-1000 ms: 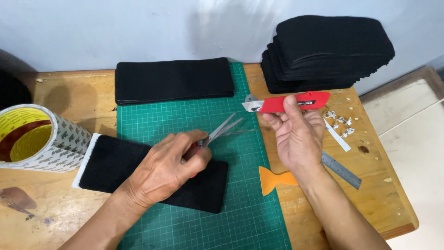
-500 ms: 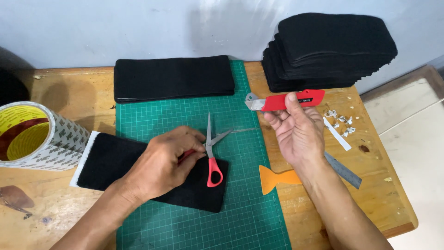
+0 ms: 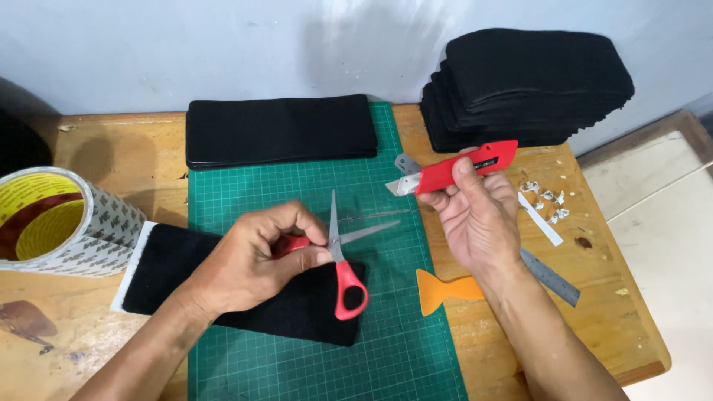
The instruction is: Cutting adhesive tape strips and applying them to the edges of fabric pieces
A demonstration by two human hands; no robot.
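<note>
Scissors [image 3: 338,249]: red-handled, blades open, on the green mat [image 3: 297,186] over the near felt strip [image 3: 178,260]; long axis runs near to far, one blade angled right.
Left hand [image 3: 252,260]: closed on one red handle loop, directly left of the blades; the nearer hand.
Right hand [image 3: 475,215]: to the right, above the bench [image 3: 111,141], gripping a red knife [image 3: 453,169], blade end pointing left.
Change: a second ago the scissors were shut and slanted under the left hand; now they are open, near loop exposed. Knife barely shifted.
</note>
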